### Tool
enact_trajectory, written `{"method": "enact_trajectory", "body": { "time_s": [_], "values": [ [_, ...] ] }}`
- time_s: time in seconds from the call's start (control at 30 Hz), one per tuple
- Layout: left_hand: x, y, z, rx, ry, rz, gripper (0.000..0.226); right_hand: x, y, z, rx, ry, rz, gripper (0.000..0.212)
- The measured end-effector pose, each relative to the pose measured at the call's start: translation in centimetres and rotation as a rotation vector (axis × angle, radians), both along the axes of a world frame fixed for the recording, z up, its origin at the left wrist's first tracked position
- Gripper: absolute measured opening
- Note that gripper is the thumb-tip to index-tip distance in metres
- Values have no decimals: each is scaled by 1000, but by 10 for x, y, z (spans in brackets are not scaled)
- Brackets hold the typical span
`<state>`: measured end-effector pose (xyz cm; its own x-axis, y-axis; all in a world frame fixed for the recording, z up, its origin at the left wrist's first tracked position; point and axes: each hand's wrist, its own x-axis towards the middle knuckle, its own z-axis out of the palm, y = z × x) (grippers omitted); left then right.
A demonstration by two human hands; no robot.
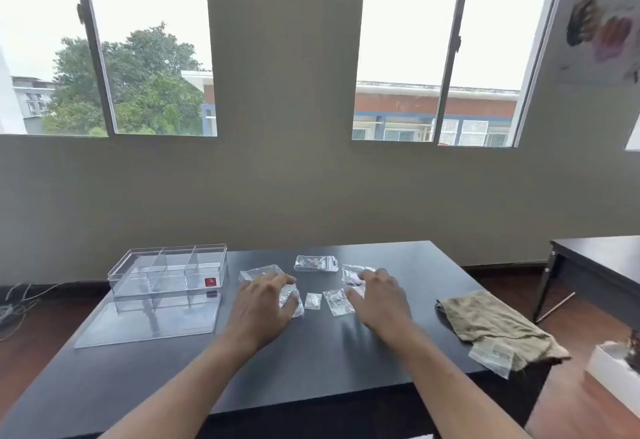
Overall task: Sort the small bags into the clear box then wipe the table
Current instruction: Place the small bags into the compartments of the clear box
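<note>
Several small clear bags lie spread on the dark table (pixel 311 362): one at the back (pixel 316 263), a tiny one (pixel 313 300) and another (pixel 337 301) between my hands. My left hand (pixel 265 303) hovers palm down, fingers spread, over two bags (pixel 258 272) (pixel 292 301). Over the bags on the right (pixel 353 274), my right hand (pixel 379 298) is spread the same way. Neither hand grips anything. The clear box (pixel 169 270), with dividers inside and a red sticker, stands at the back left. Its flat lid (pixel 149 319) lies in front of it.
An olive cloth (pixel 495 324) lies at the table's right edge, with another clear bag (pixel 491 355) partly under its near corner. A second dark table (pixel 602 262) stands to the right. Cables (pixel 14 303) lie on the floor at left. A wall with windows is behind.
</note>
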<state>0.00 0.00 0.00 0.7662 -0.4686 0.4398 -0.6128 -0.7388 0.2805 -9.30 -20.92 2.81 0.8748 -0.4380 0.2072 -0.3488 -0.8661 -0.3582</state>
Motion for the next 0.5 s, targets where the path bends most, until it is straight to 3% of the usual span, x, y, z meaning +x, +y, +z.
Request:
{"method": "enact_trajectory", "body": {
  "time_s": [0.13, 0.3, 0.5],
  "values": [
    [15, -4, -9, 6, 63, 66, 39, 15, -6, -3, -16, 230, -108, 71],
    [21, -4, -20, 32, 58, 90, 40, 30, -23, 2, 204, 273, -125, 90],
    [15, -6, -22, 26, 37, 81, 37, 33, -31, 5, 314, 213, -138, 91]
  ]
}}
